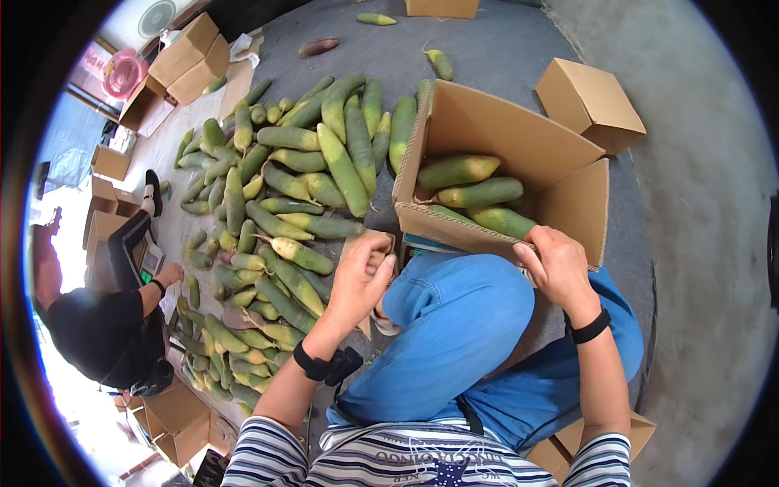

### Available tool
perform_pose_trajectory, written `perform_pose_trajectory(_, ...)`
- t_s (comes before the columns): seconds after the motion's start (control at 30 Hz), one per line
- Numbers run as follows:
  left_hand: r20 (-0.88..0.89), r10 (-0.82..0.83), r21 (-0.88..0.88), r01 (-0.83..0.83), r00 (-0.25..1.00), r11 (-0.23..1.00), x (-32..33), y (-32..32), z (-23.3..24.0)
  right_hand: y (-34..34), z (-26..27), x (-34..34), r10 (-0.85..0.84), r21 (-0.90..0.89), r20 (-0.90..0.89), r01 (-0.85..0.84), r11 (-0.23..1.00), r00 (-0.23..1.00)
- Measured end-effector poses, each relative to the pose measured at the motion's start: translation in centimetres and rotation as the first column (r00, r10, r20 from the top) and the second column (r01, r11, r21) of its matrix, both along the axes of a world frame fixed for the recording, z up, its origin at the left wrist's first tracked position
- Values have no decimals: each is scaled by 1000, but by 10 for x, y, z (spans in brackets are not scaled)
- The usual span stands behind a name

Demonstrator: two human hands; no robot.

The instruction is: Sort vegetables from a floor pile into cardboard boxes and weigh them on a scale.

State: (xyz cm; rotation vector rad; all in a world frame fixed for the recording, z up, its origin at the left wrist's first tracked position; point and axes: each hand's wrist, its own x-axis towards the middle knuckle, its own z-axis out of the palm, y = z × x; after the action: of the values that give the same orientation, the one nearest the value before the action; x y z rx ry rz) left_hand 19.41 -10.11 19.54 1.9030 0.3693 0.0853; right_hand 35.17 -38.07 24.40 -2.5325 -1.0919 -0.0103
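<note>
A tall cardboard box [505, 128] stands open at my right knee, with several green radishes [481, 192] lying inside. My right hand [554, 262] grips the box's near rim, thumb outside and fingers over the edge. To the left of the box, my left hand [362, 277] is curled in the air or close over a small cardboard piece [389, 243]; whether something is between its fingers is not clear. A large heap of green radishes [292, 228] spreads over the floor left of that hand, the closest ones beside its fingertips.
A closed cardboard box [587, 103] sits beyond the tall one at the right. Loose radishes [441, 64] and a reddish one [318, 46] lie farther off. At the left sits another person [109, 335] among cardboard boxes. A pink fan [125, 73] stands at the far left.
</note>
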Motion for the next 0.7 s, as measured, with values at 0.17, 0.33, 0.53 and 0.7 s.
perform_pose_trajectory(0.17,-306,-120,-4,125,944,992,-36,25,-57,6,0,-1,-15,-4,-20,14,1000,1000)
perform_pose_trajectory(0.33,-373,-113,35,135,921,990,-41,34,-87,9,3,0,-31,-20,-28,31,999,999)
perform_pose_trajectory(0.53,-214,445,125,-428,870,895,-40,99,-178,7,4,0,-44,-43,-51,42,998,998)
perform_pose_trajectory(0.7,-101,867,519,-718,488,464,-89,269,-251,17,4,2,-13,7,-69,13,1000,998)
